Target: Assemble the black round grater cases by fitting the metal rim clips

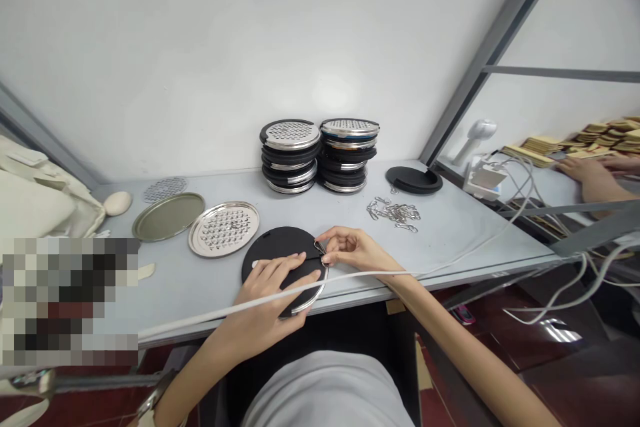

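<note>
A round black disc (pixel 285 238) with a silver rim along its lower right side lies at the table's front edge. My left hand (pixel 273 293) rests flat on top of it, fingers spread, the thumb near the front rim. At the disc's right edge, my right hand (pixel 353 250) pinches a small metal wire clip (pixel 320 248) between thumb and fingertips; part of the clip is hidden. Left of the disc lies a round metal grater plate (pixel 225 228). Farther right is a loose pile of similar metal clips (pixel 395 212).
Two stacks of black-rimmed grater discs (pixel 291 157) stand against the wall. A plain round plate (pixel 169 216), a mesh disc (pixel 165 189), an egg-shaped object (pixel 117 203) and a black ring-shaped base (pixel 414 180) surround the work. A white cable (pixel 370 273) crosses before my arms. Another person's hand (pixel 580 170) shows far right.
</note>
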Demonstrator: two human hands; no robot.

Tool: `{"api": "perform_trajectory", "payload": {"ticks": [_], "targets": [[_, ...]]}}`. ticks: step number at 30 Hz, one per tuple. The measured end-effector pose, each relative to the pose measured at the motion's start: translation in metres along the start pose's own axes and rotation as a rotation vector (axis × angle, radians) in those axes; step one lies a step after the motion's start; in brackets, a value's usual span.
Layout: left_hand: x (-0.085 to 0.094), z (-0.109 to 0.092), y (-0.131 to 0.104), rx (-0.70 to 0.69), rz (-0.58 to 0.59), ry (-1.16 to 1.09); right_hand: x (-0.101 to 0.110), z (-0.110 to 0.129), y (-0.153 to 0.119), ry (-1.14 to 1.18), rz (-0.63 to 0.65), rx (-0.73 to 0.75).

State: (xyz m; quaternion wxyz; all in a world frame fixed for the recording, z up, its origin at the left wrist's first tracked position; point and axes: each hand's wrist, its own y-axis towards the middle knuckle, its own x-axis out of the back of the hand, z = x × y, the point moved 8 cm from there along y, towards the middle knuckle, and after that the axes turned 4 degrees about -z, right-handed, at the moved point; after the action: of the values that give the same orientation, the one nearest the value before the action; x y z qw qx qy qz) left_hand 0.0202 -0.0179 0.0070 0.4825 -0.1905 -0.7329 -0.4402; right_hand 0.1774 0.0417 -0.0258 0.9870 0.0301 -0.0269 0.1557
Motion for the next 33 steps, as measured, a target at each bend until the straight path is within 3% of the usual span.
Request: {"api": "perform_trajectory", "payload": {"ticks": [33], "targets": [[-0.0001, 0.0003, 0.0000, 0.000, -0.007, 0.000, 0.0002, -0.0019, 0.0017, 0.009, -0.004, 0.016]]}}
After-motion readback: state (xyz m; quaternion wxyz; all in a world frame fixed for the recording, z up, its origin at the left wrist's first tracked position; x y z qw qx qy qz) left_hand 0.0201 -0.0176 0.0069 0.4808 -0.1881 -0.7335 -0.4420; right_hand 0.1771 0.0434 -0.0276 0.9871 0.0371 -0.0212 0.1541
